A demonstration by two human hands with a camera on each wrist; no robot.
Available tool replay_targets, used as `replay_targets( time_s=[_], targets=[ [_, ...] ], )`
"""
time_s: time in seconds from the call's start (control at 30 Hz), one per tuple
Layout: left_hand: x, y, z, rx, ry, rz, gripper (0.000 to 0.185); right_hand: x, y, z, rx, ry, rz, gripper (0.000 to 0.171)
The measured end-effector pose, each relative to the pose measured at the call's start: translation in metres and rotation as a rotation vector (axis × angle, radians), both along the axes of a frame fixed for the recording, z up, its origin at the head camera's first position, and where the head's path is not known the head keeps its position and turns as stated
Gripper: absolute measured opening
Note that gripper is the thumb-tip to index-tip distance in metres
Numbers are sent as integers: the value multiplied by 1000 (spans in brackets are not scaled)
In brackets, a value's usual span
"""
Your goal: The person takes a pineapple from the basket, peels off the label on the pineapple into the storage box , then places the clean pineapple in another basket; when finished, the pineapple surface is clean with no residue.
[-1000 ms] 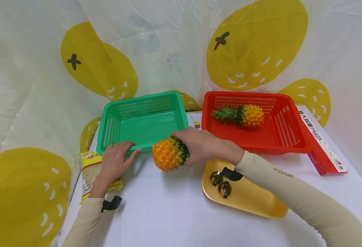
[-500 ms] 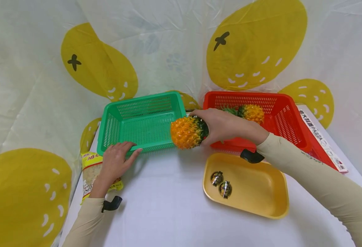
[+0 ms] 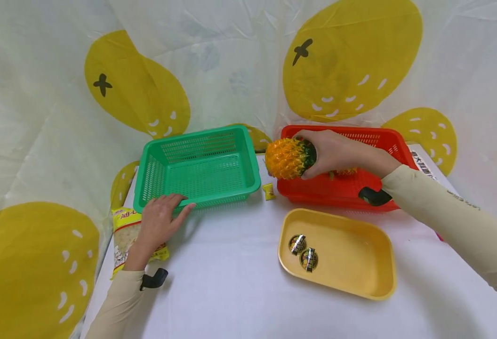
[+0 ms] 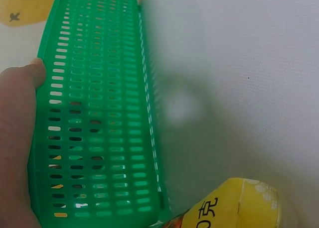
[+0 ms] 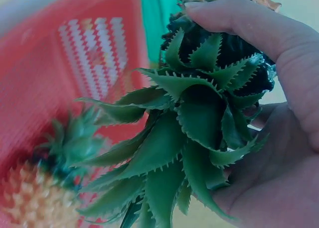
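My right hand (image 3: 331, 150) grips a toy-like pineapple (image 3: 288, 157) around its dark green neck, over the left side of the red basket (image 3: 316, 200). In the right wrist view its leafy crown (image 5: 174, 133) spreads beside the palm, and the thumb lies across the neck. A second pineapple (image 5: 40, 198) lies inside the red basket, mostly hidden by my right hand in the head view. My left hand (image 3: 159, 221) holds the near rim of the green basket (image 3: 206, 172) at its left corner, fingers over the inside and thumb at the edge.
A yellow tray (image 3: 350, 259) with two round black packets (image 3: 309, 260) stands in front of the red basket. A small yellow wrapped candy (image 3: 268, 191) lies between the baskets. Left is a yellow food bag (image 3: 125, 235); right, a pasta box (image 3: 422, 165), partly covered by my arm.
My right hand has carried the pineapple right and away from me, from in front of the green basket to over the red basket's left side. The left hand has stayed put.
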State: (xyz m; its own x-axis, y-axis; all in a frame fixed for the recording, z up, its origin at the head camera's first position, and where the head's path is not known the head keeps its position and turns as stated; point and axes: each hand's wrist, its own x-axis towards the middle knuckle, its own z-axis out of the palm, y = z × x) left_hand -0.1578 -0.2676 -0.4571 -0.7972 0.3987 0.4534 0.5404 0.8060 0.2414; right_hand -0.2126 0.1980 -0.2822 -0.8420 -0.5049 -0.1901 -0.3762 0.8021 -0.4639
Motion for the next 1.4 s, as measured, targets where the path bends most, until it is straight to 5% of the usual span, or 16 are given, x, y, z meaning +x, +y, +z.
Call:
replay_targets(
  time_s=[0.53,0.8,1.4],
  targets=[
    [-1,0,-1,-8,-10,9,35,-20,40,-33,41,-23,-51,96],
    [-1,2,0,-9,7,8,36,-21,55,-59,55,-1,-29,86],
    [0,2,-2,-12,-5,14,32,-20,50,-87,158,-35,6,93]
  ],
)
